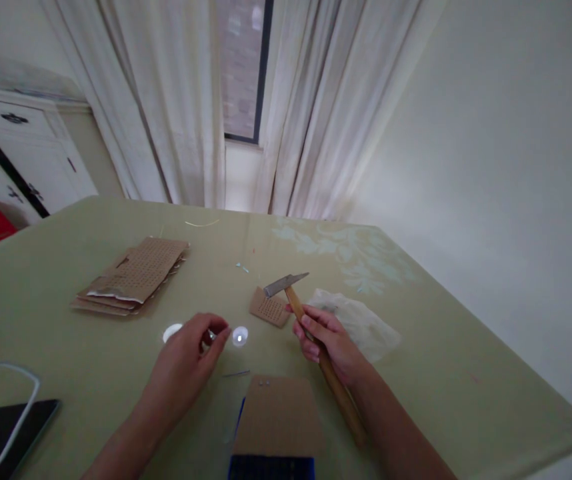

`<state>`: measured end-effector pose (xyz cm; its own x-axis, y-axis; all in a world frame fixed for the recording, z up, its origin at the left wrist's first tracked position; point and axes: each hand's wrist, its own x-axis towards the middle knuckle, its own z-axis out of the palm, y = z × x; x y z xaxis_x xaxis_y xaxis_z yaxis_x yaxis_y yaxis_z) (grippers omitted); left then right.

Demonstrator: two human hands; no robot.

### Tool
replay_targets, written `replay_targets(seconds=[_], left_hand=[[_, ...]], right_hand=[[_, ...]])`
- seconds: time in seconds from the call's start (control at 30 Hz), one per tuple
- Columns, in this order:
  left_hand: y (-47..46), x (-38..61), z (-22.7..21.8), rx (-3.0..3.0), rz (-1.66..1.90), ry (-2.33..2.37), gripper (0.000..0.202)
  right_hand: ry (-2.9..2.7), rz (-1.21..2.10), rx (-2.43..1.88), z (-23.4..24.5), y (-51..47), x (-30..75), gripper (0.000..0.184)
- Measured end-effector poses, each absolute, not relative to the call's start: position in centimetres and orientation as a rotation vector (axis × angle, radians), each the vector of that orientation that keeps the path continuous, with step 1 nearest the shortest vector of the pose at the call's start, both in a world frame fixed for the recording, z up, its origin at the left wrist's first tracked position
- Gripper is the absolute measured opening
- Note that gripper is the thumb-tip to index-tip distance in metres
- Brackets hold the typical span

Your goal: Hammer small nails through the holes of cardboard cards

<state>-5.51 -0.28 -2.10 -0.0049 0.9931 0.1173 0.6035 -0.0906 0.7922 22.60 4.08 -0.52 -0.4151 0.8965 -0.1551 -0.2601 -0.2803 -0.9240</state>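
Note:
My right hand (329,337) grips the wooden handle of a hammer (293,301), its metal head raised and pointing away from me. My left hand (193,353) hovers over the table with thumb and index finger pinched together; whatever is between them is too small to make out. Beside those fingertips sits a small round white dish (239,337), and another white round piece (171,332) shows partly behind the hand. In front of me a piece of brown cardboard (279,413) rests on a blue object (271,468), with two tiny studs near its far edge. A thin metal rod (236,373) lies close by.
A stack of punched cardboard sheets (141,270) lies at the left. A small punched card (269,308) and a crumpled clear plastic bag (359,323) are beyond my right hand. A dark device (11,437) with a white cable (31,393) occupies the near left.

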Motion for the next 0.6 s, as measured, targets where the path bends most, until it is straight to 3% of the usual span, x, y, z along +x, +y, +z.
replay_targets(seconds=[0.1,0.33,0.47,0.6], left_hand=[[1.0,-5.9,-3.7,1.956,0.843,1.921,0.03],[1.3,-5.6,-6.6,2.115,0.647,1.977,0.033],[0.7,-5.0,-6.2,2.144,0.809,1.86,0.031],[-0.8,-3.9,-3.7,1.782,1.094,1.589,0.025]], right_hand=[[-0.998,1.86,-0.866,-1.5,3.5,23.0,0.04],[-0.935,1.864,-0.837,-1.3,2.9,23.5,0.034],[-0.908,1.878,-0.804,-1.0,2.7,23.2,0.031],[-0.887,1.89,-0.785,-1.0,2.5,23.1,0.029]])
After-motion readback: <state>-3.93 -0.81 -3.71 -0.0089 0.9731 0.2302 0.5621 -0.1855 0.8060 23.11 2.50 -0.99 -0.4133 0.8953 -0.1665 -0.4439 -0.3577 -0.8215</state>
